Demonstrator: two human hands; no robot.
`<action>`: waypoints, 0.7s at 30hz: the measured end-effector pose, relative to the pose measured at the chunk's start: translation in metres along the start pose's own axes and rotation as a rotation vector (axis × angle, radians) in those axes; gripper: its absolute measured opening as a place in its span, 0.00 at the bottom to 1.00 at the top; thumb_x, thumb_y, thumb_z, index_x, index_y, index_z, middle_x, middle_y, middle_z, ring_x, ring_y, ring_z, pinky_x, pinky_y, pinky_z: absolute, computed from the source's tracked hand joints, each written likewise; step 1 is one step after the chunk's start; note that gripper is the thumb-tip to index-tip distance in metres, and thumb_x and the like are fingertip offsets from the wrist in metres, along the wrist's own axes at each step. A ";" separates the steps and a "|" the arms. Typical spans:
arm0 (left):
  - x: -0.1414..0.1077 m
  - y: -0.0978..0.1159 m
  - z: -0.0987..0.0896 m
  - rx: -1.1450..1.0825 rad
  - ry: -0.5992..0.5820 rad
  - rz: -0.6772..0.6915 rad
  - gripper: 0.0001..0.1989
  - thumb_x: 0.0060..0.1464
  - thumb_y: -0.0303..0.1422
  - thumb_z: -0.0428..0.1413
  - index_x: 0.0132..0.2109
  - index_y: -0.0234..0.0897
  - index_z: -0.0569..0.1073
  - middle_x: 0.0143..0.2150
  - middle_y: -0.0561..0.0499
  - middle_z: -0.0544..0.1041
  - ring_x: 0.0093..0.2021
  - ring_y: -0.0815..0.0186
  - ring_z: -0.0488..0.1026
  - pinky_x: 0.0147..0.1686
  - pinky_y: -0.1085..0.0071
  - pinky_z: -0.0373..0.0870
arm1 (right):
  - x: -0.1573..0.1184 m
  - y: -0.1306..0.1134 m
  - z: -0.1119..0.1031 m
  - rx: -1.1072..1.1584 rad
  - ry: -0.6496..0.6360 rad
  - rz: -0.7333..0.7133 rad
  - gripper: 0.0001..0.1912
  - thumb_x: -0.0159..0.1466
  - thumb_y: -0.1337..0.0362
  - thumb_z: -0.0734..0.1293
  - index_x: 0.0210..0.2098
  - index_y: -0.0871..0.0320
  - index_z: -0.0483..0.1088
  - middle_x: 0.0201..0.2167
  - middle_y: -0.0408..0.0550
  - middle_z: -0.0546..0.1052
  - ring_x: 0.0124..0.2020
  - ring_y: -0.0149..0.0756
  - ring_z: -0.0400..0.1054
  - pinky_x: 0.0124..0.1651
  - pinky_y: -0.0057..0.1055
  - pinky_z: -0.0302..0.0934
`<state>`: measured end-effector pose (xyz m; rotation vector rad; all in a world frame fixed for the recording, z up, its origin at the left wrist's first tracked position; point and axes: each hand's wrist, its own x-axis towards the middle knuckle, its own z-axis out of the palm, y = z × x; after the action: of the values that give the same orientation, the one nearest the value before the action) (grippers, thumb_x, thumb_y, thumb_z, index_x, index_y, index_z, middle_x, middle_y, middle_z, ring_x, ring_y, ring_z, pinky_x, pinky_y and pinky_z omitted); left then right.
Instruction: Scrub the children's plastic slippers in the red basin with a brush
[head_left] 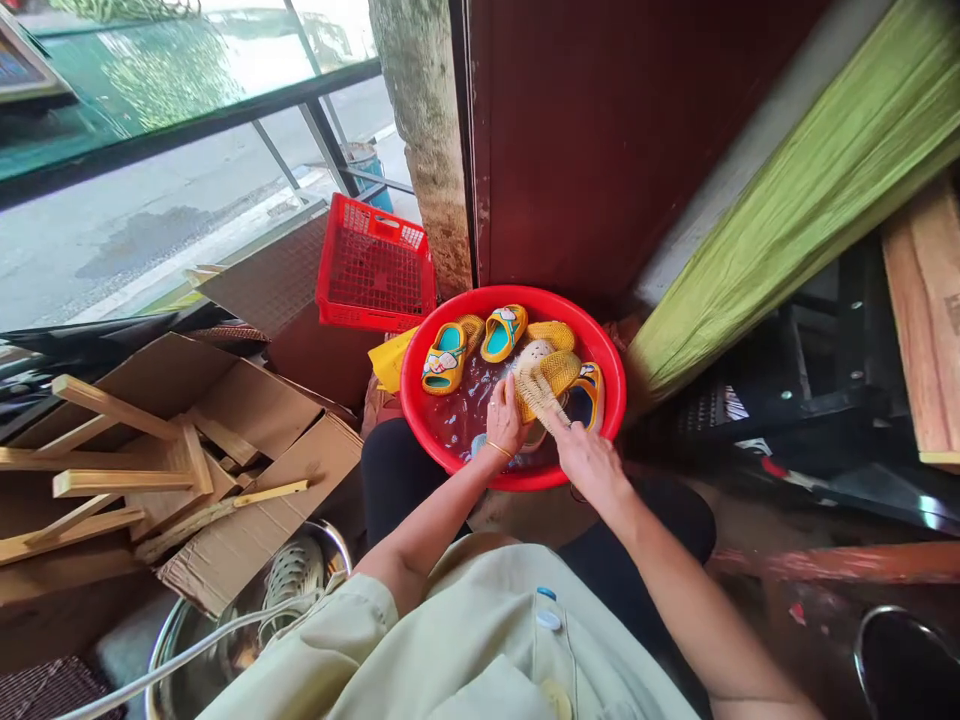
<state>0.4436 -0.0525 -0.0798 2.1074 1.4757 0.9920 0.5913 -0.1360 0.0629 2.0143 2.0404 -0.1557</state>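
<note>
A red basin point(616, 385) of water stands between my knees. My left hand point(506, 418) grips the near left edge of a yellow sandal point(561, 371), whose ridged sole faces up. In my right hand point(592, 460) is a pale brush point(545, 396), its head lying against that sole. Two yellow slippers with teal insides, one at the left point(444, 358) and one at the back point(502, 333), rest in the basin. Another yellow sole point(551, 334) lies behind the held sandal, and a darker-lined sandal point(591, 392) leans at the right wall.
Behind the basin at the left is a red crate point(379, 265). Wooden pieces point(124, 482) lie on cardboard point(262, 520) at the left, above a metal bowl point(161, 640) holding a shoe. A green cloth point(787, 220) hangs at the right.
</note>
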 end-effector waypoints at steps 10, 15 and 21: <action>-0.002 -0.005 0.019 -0.091 -0.022 0.033 0.50 0.58 0.43 0.64 0.77 0.37 0.45 0.72 0.32 0.58 0.72 0.43 0.60 0.68 0.47 0.62 | 0.018 0.021 0.012 0.032 -0.064 0.132 0.33 0.76 0.64 0.52 0.79 0.52 0.44 0.45 0.61 0.79 0.44 0.47 0.79 0.47 0.37 0.70; 0.001 -0.013 0.015 -0.083 0.006 0.027 0.53 0.59 0.45 0.63 0.77 0.28 0.41 0.71 0.26 0.58 0.71 0.41 0.59 0.68 0.45 0.61 | 0.009 0.012 0.022 0.014 -0.030 0.064 0.35 0.75 0.64 0.54 0.79 0.47 0.43 0.45 0.60 0.79 0.41 0.47 0.79 0.47 0.40 0.71; 0.005 -0.016 0.001 -0.140 0.001 -0.014 0.55 0.53 0.46 0.67 0.77 0.35 0.47 0.69 0.32 0.61 0.69 0.45 0.62 0.69 0.49 0.62 | 0.045 0.047 0.020 0.143 0.005 0.182 0.32 0.76 0.60 0.54 0.78 0.49 0.50 0.48 0.61 0.80 0.46 0.50 0.78 0.49 0.41 0.70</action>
<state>0.4345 -0.0420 -0.0893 1.9953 1.3774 1.0589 0.6402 -0.0969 0.0370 2.2754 1.8844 -0.2670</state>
